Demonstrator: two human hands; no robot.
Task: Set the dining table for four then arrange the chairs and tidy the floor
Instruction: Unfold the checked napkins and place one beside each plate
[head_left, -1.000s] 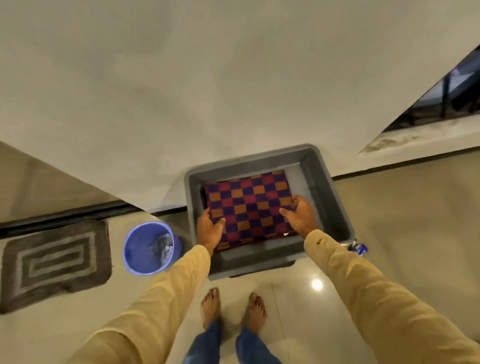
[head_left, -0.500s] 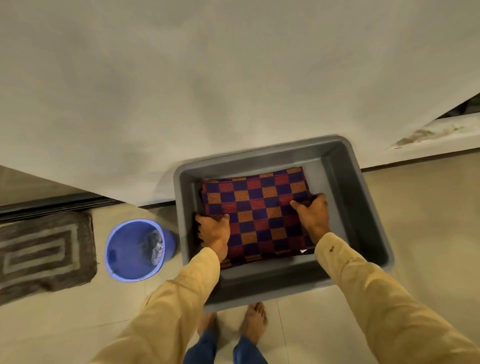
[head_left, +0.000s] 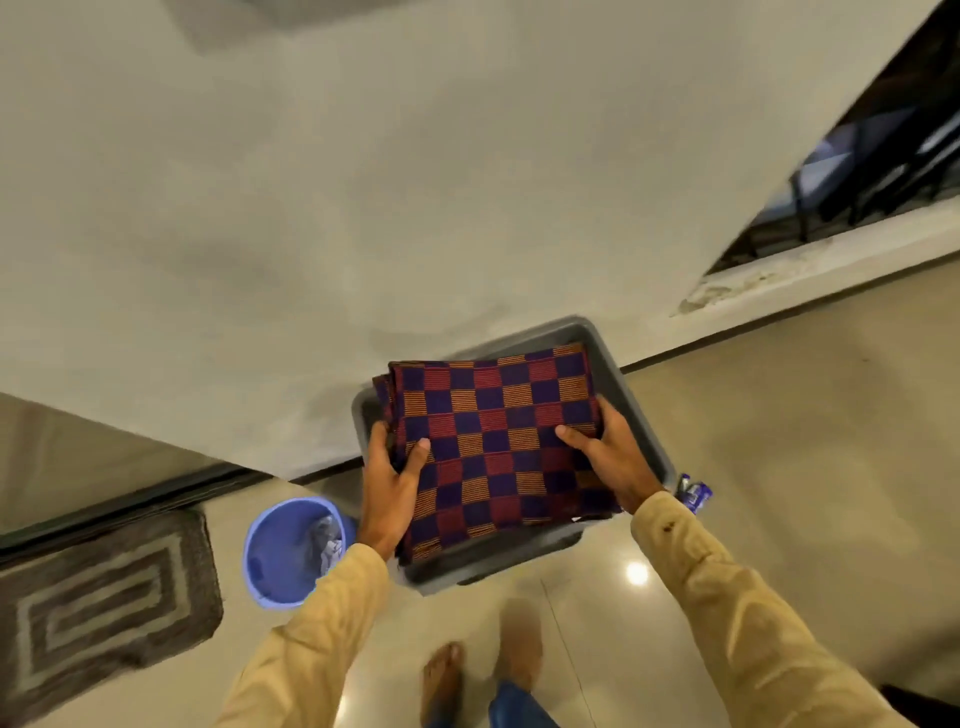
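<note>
Your left hand grips the left edge of the stack of checked placemats, thumb on top and fingers curled underneath. Your right hand does the same on the right edge, thumb laid across the upper mat. Both hands are closed round the stack, and it hangs level between them.

That is the change. Half a second ago the mats lay flat on the bottom of the grey tub, with your hands working in at their sides. Now the stack is up above the rim and hides most of the tub's opening. Several layers show at the left corner, so you seem to have the whole pile and not just one mat.

The tub sits on the floor against the wall. A blue bucket with something crumpled inside stands just to its left, and a grey doormat lies further left. A small blue wrapper lies by the tub's right corner. Your bare feet are just short of the tub.

For the task, the fetching looks done. The mats are in hand, and no dining table is in view, so you probably need to carry them there and lay out four places. The wrapper may be something for the floor tidy later.
</note>
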